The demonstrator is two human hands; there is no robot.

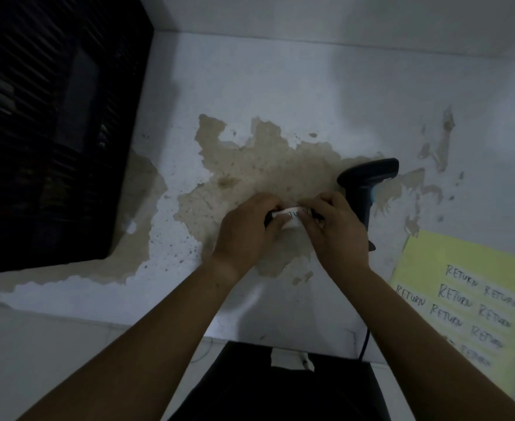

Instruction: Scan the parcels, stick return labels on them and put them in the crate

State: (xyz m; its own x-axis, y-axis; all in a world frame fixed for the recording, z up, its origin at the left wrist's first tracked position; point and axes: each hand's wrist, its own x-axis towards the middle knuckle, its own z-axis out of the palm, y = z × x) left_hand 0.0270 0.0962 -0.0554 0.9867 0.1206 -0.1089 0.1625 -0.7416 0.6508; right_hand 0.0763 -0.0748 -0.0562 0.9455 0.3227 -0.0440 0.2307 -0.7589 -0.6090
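Parcel [269, 219]: small, dark, at mid-worktop [250, 80], mostly hidden between both hands; only its dark ends show. Cannot tell whether it rests on the surface. A white return label [292, 218] with handwritten letters lies across it. Left hand [247, 229]: fingers curled round the parcel's left end. Right hand [335, 229]: fingers curled over the right end, at the label's edge. Scanner [368, 183] just behind the right hand. Yellow label sheet [462, 293], "RETURN" handwritten repeatedly, at right. Black slatted crate [52, 117] at left.
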